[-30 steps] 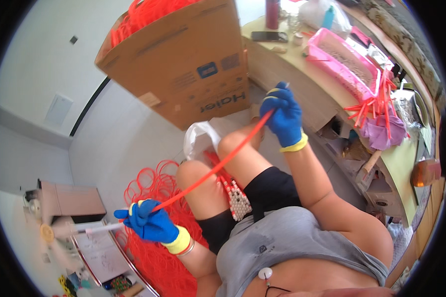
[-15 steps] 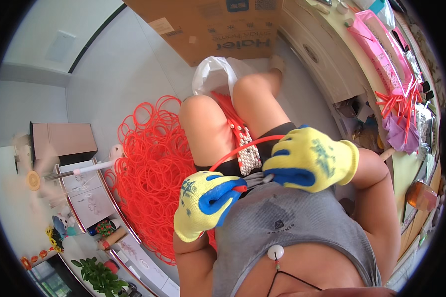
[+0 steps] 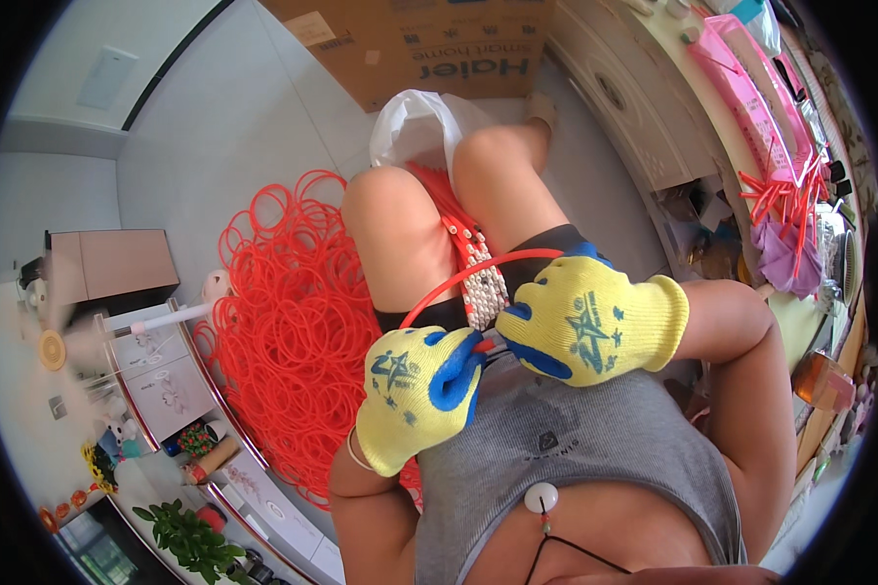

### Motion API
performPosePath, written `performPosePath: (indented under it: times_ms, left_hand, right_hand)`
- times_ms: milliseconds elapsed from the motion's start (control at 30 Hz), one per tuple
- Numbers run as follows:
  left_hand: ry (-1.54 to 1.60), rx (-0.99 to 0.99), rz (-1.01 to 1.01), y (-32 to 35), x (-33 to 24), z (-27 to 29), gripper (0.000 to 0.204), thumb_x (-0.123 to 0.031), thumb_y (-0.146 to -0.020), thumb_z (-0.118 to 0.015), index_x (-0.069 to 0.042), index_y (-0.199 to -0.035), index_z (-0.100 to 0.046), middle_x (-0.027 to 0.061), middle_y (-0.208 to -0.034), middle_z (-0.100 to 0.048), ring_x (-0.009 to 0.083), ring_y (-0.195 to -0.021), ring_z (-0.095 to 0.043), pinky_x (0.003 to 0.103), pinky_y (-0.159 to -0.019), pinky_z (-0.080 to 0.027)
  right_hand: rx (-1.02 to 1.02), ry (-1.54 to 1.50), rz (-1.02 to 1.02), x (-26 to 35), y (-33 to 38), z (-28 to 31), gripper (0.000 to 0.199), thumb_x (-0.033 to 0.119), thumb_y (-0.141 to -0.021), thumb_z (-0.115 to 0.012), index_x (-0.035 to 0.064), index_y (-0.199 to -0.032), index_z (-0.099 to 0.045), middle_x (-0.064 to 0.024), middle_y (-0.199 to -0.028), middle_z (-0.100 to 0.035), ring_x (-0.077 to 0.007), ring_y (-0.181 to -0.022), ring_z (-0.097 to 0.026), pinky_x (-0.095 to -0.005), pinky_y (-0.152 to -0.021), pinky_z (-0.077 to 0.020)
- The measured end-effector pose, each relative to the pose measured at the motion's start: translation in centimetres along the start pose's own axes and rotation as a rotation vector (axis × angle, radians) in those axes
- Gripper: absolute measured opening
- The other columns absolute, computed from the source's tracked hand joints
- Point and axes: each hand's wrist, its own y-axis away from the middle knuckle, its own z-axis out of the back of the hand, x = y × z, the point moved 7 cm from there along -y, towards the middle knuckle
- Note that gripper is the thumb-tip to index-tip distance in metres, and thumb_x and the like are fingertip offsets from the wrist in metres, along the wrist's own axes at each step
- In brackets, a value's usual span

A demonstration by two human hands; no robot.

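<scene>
A short red tube (image 3: pixel 468 271) arcs between my two hands in their yellow and blue gloves, its ends brought together over my lap. My left hand (image 3: pixel 412 395) is closed round one end, and a bit of red shows past its fingertips. Closed on the other end, my right hand (image 3: pixel 590 317) meets the left at a small pale tip (image 3: pixel 498 341), partly covered by fingers. Between my thighs lies a bundle of red tubes with pale fittings (image 3: pixel 483 283) on their ends. A large heap of red tube rings (image 3: pixel 298 341) spreads on the floor at my left.
Beyond my knees are a white plastic bag (image 3: pixel 410 122) and a large cardboard box (image 3: pixel 410 44). A cluttered counter on the right bears a pink packet (image 3: pixel 746 88) and red strips (image 3: pixel 785 200). A fan (image 3: pixel 54 349) and drawer cabinets (image 3: pixel 161 380) stand at the left.
My hands have come together, so the tube's red end and the pale tip, apart before, now meet. The arc of tube stays between them. The whole view has shifted slightly.
</scene>
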Motion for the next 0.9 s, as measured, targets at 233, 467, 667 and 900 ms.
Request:
performPosePath:
  times_ms: [233,467,667,900]
  left_hand:
    - [0.167,-0.057,-0.007,-0.6,1.0,0.2,0.023,-0.006,-0.078,-0.073,-0.003,-0.1,-0.076,0.0153,-0.088,-0.073,0.0361,-0.078,-0.069,0.042,-0.071,-0.054]
    - [0.217,-0.057,-0.071,-0.7,1.7,0.2,0.025,-0.003,-0.076,-0.075,0.0,-0.101,-0.075,0.0181,-0.087,-0.072,0.0371,-0.074,-0.069,0.042,-0.067,-0.054]
    - [0.157,0.026,-0.073,-1.3,0.7,0.2,0.025,-0.002,-0.075,-0.074,-0.002,-0.1,-0.076,0.017,-0.086,-0.072,0.0368,-0.073,-0.068,0.042,-0.065,-0.054]
    - [0.029,-0.032,0.004,-0.2,1.4,1.6,0.026,-0.005,-0.076,-0.076,-0.004,-0.102,-0.076,0.0159,-0.088,-0.072,0.0368,-0.072,-0.068,0.043,-0.066,-0.053]
  right_hand:
    - [0.264,0.055,-0.372,-1.4,-4.2,3.2,0.038,0.027,-0.087,-0.069,0.0098,-0.121,-0.068,-0.0067,-0.104,-0.072,-0.0241,-0.085,-0.071,-0.0316,-0.074,-0.053]
    - [0.09,-0.18,-0.003,-2.0,-2.1,2.1,0.038,0.016,-0.087,-0.07,-0.0008,-0.122,-0.066,-0.0169,-0.117,-0.07,-0.0321,-0.1,-0.071,-0.0402,-0.087,-0.0564]
    - [-0.071,-0.23,0.196,-1.9,-0.5,0.7,0.034,0.012,-0.085,-0.068,-0.0041,-0.115,-0.069,-0.0215,-0.118,-0.07,-0.0354,-0.102,-0.071,-0.0406,-0.089,-0.0579]
    - [0.119,-0.519,-0.403,-4.0,-2.8,0.4,0.046,0.017,-0.088,-0.069,0.0027,-0.131,-0.063,-0.0196,-0.121,-0.068,-0.0382,-0.104,-0.068,-0.0421,-0.088,-0.055]
